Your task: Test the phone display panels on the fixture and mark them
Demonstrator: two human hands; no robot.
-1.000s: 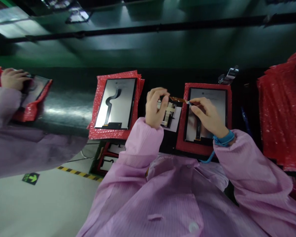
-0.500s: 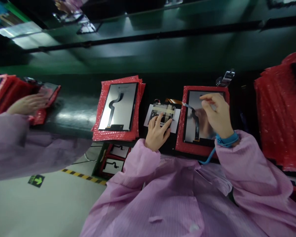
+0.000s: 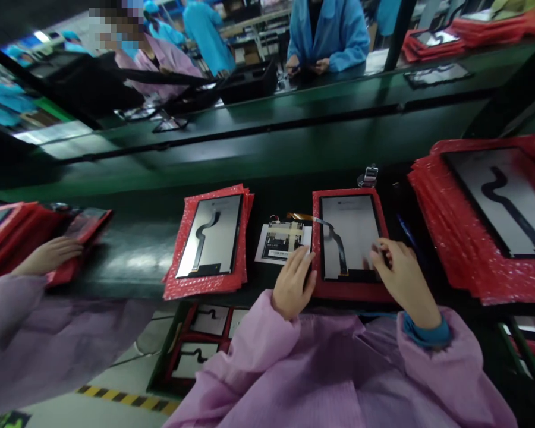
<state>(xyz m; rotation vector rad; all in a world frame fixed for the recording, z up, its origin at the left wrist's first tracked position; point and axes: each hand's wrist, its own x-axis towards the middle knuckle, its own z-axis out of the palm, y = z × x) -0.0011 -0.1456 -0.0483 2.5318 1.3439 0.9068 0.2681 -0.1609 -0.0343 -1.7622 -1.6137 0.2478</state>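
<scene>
A display panel point(image 3: 354, 232) with a silvery back and a dark ribbon cable point(image 3: 337, 244) lies on a red bubble-wrap sleeve point(image 3: 348, 290) before me. Its cable joins an orange flex strip point(image 3: 299, 217) leading to a small circuit board point(image 3: 285, 238) on a white base. My left hand point(image 3: 293, 284) rests between board and panel, fingers stretched, fingertips by the board's lower right corner. At the panel's right edge is my right hand point(image 3: 401, 276), its fingers half curled and a little apart; whether it touches the panel is unclear. A blue strap point(image 3: 425, 333) circles that wrist.
Another panel point(image 3: 214, 238) lies on red sleeves to the left. A tall stack of red sleeves point(image 3: 455, 238) carries a panel at right. A small metal object point(image 3: 369, 176) and blue pen point(image 3: 405, 229) lie nearby. A co-worker's hand point(image 3: 49, 255) touches sleeves far left.
The camera has tilted up, bringing people across the bench into view. My left hand has come off the board toward the panel. My right hand has moved from above the panel to its right edge.
</scene>
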